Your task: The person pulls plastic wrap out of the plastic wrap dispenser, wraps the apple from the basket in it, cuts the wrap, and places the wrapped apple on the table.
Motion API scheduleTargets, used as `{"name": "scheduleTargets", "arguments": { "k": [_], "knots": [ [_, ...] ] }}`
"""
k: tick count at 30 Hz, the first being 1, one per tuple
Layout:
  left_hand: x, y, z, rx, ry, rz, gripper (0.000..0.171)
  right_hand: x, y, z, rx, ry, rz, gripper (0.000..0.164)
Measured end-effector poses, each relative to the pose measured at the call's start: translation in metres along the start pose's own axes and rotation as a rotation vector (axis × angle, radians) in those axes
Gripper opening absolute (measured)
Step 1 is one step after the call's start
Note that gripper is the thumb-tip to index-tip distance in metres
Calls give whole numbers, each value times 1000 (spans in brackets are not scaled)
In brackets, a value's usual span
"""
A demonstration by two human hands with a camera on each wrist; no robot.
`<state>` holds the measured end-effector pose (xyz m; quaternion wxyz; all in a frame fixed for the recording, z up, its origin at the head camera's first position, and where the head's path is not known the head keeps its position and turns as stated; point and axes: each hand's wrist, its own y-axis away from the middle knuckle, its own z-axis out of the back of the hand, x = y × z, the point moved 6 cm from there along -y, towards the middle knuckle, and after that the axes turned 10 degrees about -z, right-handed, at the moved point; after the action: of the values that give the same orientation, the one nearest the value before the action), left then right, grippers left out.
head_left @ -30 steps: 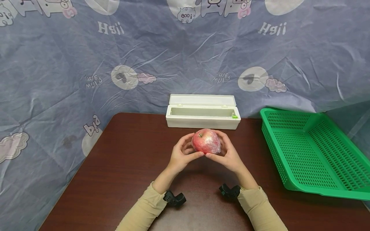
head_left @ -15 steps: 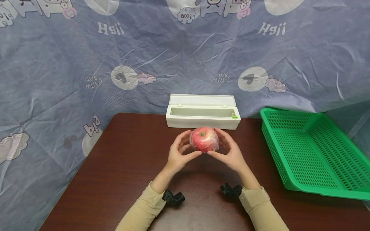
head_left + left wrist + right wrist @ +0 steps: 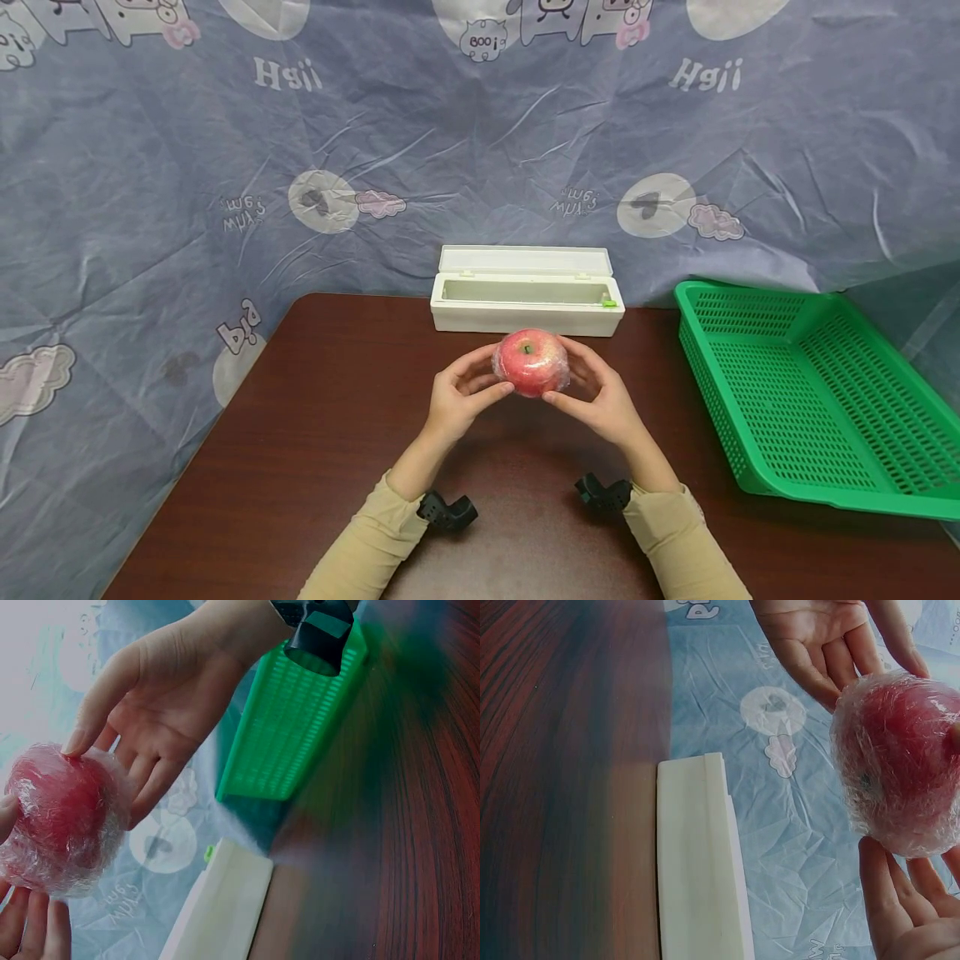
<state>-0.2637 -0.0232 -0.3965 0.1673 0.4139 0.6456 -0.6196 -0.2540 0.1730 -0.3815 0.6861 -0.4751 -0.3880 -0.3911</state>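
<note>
A red apple (image 3: 531, 363) wrapped in clear cling film is held up between both hands over the table, its stem facing up and toward the head camera. On its left side the left hand (image 3: 455, 398) holds it, thumb tip at the lower front and fingers curving behind. The right hand (image 3: 606, 402) grips the opposite side in the same way. Crinkled film covers the underside of the apple (image 3: 64, 817) in the left wrist view. From the right wrist view, fingertips of the right hand (image 3: 907, 900) press against the wrapped apple (image 3: 900, 765).
Behind the hands a long white box (image 3: 525, 319) with its lid raised stands at the table's back edge, a small green piece (image 3: 609, 303) at its right end. A green slotted basket (image 3: 750, 417) is at the right. Patterned cloth (image 3: 480, 150) hangs behind the dark wooden table (image 3: 300, 433).
The apple has risen slightly and tipped so its stem shows more centrally. The left hand has shifted a little left, its thumb moving up the apple's side; the right hand has moved slightly right.
</note>
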Motion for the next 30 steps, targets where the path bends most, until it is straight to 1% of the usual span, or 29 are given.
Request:
{"name": "scheduleTargets", "arguments": {
  "k": [3,5,7,11,15,20,25,30],
  "knots": [
    [-1,0,1,-7,-66,-14,52,1,-1,-1,15,3,14,74],
    [0,0,2,-7,-79,-17,52,0,-1,0,19,13,11,74],
    [1,0,1,-2,-47,-13,53,-2,-1,0,19,23,0,74],
    [1,0,0,13,57,-4,52,-2,0,2,15,11,-7,72],
    [0,0,-2,42,101,-12,50,-2,0,4,19,-15,1,68],
    [1,-1,-2,59,101,-8,50,0,0,5,45,-41,43,68],
    [5,1,0,59,63,28,53,-1,-1,4,56,-47,71,69],
    [8,2,1,70,47,37,52,-9,-3,4,66,-14,19,70]
  ]
}}
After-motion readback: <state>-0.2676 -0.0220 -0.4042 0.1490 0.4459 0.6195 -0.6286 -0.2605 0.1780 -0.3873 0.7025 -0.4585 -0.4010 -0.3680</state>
